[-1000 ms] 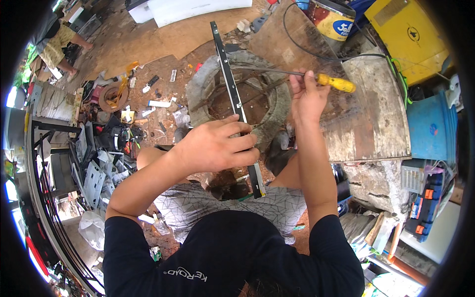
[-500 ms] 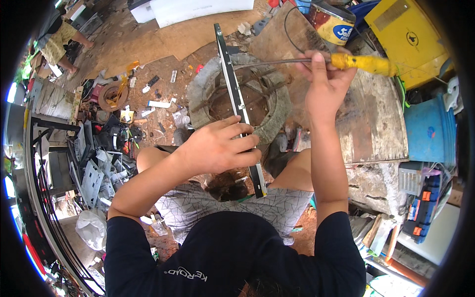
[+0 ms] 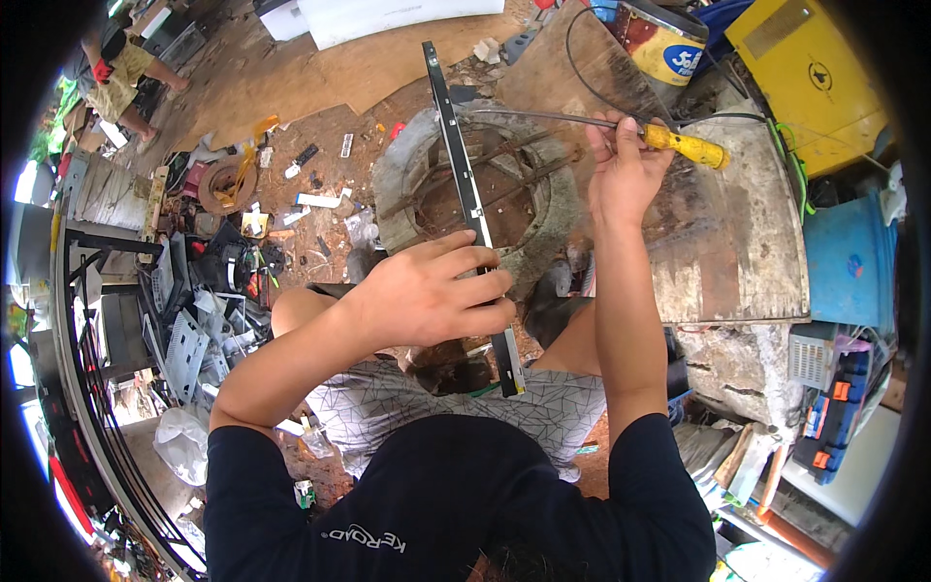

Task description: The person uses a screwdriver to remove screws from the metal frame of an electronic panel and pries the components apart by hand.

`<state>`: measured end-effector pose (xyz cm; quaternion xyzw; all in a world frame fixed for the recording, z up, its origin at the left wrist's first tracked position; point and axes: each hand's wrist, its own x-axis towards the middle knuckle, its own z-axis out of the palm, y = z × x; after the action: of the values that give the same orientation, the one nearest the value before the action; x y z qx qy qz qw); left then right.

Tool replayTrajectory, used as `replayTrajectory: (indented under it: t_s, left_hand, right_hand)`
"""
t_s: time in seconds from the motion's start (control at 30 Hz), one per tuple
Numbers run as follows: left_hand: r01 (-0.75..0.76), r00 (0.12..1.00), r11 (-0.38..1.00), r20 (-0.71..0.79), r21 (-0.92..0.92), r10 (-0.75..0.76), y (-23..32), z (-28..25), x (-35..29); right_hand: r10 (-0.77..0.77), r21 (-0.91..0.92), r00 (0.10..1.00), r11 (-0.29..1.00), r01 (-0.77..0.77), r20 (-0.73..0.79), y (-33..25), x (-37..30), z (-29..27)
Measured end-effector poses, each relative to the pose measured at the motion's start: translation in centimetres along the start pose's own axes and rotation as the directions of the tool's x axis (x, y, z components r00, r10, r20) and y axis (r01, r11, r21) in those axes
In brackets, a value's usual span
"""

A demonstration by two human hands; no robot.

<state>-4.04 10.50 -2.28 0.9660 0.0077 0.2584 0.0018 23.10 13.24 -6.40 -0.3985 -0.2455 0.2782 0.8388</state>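
Note:
My left hand (image 3: 436, 291) is closed around the near part of a long, thin panel (image 3: 452, 136), which stands edge-on and shows a narrow black and silver side with small tabs. The panel's near end is at my lap and its far end points away from me. In my right hand (image 3: 626, 184) is a screwdriver (image 3: 690, 148) with a yellow handle and a long metal shaft. Its shaft points left, and the tip is close to the far part of the panel; whether they touch I cannot tell. Below the panel lies a grey octagonal ring (image 3: 396, 170) with bars across its opening.
A worn wooden board (image 3: 747, 233) lies to the right, beside a blue bin (image 3: 849, 262) and a yellow case (image 3: 810, 78). A round tin (image 3: 655, 48) stands behind the board. Scrap parts (image 3: 199, 330) are piled at left. Another person (image 3: 121, 73) is at the far left.
My right hand has come slightly lower, and the screwdriver has tilted so its handle sits lower and nearer the panel. My left hand and the panel are nearly unchanged.

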Motion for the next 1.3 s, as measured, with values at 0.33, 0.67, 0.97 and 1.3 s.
replayTrajectory:
  t_s: [0.33, 0.67, 0.97, 1.3]
  left_hand:
    - [-0.002, 1.000, 1.000, 0.001, -0.021, 0.002, -0.1, 0.1, -0.1]
    - [-0.001, 1.000, 1.000, 0.015, 0.012, 0.001, 0.1, 0.2, 0.1]
    - [0.023, 1.000, 1.000, -0.012, -0.008, -0.023, 0.2, 1.2, 0.2]
    - [0.562, 0.208, 0.209, -0.108, -0.800, -0.972, -3.9, 4.7, 2.4]
  right_hand:
    - [0.021, 0.005, 1.000, 1.000, -0.021, 0.020, 0.7, 0.0, -0.1]
    - [0.365, 0.077, 0.931, 0.927, -0.366, 0.033, 3.8, 3.7, -1.9]
    - [0.388, 0.132, 0.919, 0.910, -0.394, 0.065, 4.6, 3.8, -2.5]
    - [0.335, 0.057, 0.939, 0.939, -0.340, 0.077, 4.0, 3.7, -1.7]
